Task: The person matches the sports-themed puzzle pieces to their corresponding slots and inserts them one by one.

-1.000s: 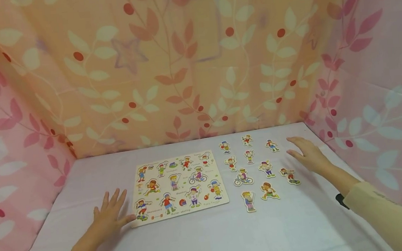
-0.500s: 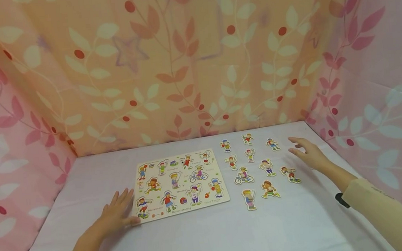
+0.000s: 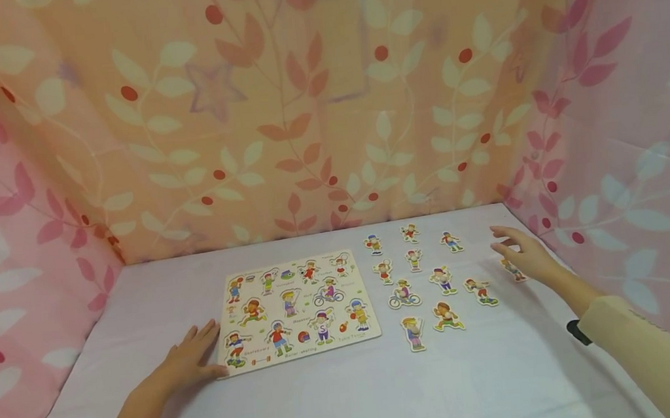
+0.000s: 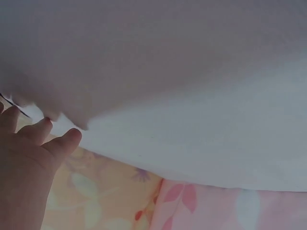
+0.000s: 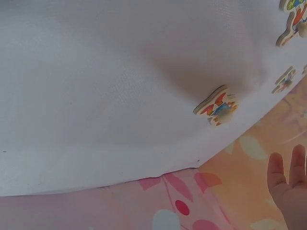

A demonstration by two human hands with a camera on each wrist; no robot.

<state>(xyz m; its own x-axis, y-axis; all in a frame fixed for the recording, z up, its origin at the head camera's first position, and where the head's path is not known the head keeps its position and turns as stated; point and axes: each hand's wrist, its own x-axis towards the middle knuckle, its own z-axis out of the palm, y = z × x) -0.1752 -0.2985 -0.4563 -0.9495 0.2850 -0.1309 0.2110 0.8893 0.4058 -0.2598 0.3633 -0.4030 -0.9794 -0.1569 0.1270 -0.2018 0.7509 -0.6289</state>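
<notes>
A pale wooden peg puzzle board (image 3: 337, 348) printed with children playing sports lies left of centre in the head view. My left hand (image 3: 184, 358) rests along its left edge, fingers extended and thumb at the near corner. On the right, my right hand (image 3: 528, 259) hovers above the table with fingers slightly bent and holds nothing. Below it a figure piece (image 3: 516, 271) shows partly, the rest hidden by the hand. In the right wrist view this knobbed piece (image 5: 217, 108) lies flat, apart from the fingers (image 5: 277, 177).
Several cut-out figure pieces lie between board and right hand, among them a cyclist (image 3: 405, 295), a golfer (image 3: 414, 335), a runner (image 3: 448, 318) and a skateboarder (image 3: 482, 291). Floral curtains (image 3: 280, 108) stand along the back and sides of the white-covered table (image 3: 303, 408).
My left hand has moved right onto the board's left edge, its spread fingers drawing together. My right hand has shifted slightly right, and a piece beneath it has come into sight.
</notes>
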